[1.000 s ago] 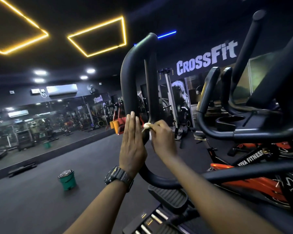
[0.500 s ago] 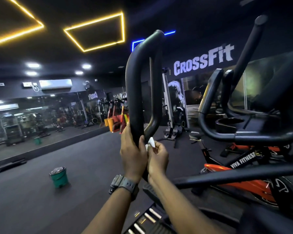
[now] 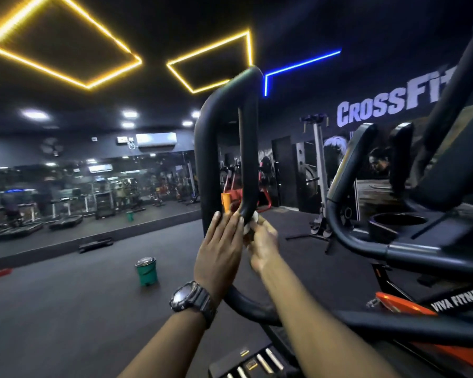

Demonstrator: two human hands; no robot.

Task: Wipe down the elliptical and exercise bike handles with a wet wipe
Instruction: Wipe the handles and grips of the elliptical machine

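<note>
The right hand is blurred and half hidden behind the flat, straight-fingered left hand, which lies against the black loop handle, while right fingers pinch a white wipe at the loop's lower bend; a lidded green bin stands on the floor, contents unseen.

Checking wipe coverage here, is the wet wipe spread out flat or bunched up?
Bunched up: the wet wipe shows only as a small white wad pinched in the right hand against the elliptical handle.
</note>
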